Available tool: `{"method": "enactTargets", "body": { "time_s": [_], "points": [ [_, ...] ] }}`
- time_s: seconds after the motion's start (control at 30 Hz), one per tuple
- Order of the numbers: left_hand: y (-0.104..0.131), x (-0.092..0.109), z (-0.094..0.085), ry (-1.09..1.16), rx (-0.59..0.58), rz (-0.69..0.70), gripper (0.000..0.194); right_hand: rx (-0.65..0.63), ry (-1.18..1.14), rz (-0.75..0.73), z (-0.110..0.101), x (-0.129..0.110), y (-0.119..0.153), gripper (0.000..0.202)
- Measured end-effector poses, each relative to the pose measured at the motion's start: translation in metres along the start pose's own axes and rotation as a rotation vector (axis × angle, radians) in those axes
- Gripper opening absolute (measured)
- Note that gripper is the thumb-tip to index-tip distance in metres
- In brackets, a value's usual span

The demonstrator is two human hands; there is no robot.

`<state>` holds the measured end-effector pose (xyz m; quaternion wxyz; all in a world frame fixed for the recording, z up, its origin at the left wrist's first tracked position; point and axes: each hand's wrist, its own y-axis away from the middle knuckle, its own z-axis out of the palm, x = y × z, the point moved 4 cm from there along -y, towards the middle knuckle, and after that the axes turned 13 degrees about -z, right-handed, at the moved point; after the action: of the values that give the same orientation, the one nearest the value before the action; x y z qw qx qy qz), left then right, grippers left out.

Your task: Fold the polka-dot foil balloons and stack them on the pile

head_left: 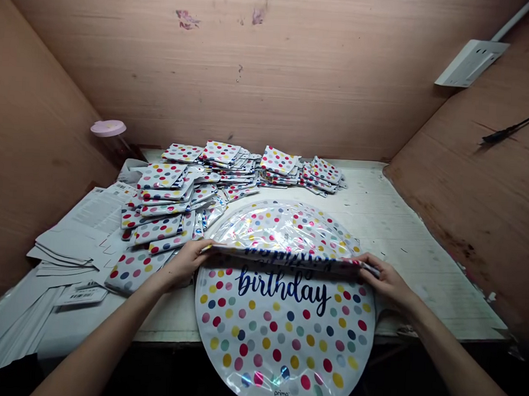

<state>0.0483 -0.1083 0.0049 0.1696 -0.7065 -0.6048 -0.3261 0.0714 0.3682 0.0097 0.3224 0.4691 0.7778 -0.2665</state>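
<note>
A flat, round foil balloon (279, 340) with coloured dots and the word "birthday" lies in front of me, its lower part reaching past the table's front edge. A raised fold runs across it through the lettering. My left hand (189, 262) pinches the left end of this fold, and my right hand (386, 281) pinches the right end. Behind the fold shows more shiny dotted foil (290, 220); whether it is the same balloon or others underneath, I cannot tell.
Stacks of folded dotted foil balloons (163, 181) stand at the left and along the back (279, 161). Printed papers (83, 218) lie at far left, near a jar with a pink lid (108, 128). Wooden walls enclose the table (379, 210); a white socket (471, 62) and black cable (511, 131) are at right.
</note>
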Motion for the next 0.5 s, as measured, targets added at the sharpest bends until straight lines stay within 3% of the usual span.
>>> {"method": "enactTargets", "body": {
  "time_s": [0.1, 0.2, 0.33, 0.5],
  "points": [
    [-0.017, 0.008, -0.001, -0.146, 0.180, -0.209, 0.039, 0.201, 0.213, 0.141, -0.003, 0.013, -0.021, 0.034],
    [-0.044, 0.022, 0.003, -0.303, 0.327, -0.398, 0.042, 0.288, 0.456, 0.277, 0.000, 0.017, -0.059, 0.033],
    [-0.085, 0.040, 0.006, -0.413, 0.369, -0.510, 0.037, 0.252, 0.577, 0.439, 0.004, 0.021, -0.106, 0.035],
    [-0.113, 0.059, -0.004, -0.513, 0.319, -0.480, 0.030, 0.097, 0.674, 0.536, -0.003, 0.026, -0.126, 0.030]
  ]
}}
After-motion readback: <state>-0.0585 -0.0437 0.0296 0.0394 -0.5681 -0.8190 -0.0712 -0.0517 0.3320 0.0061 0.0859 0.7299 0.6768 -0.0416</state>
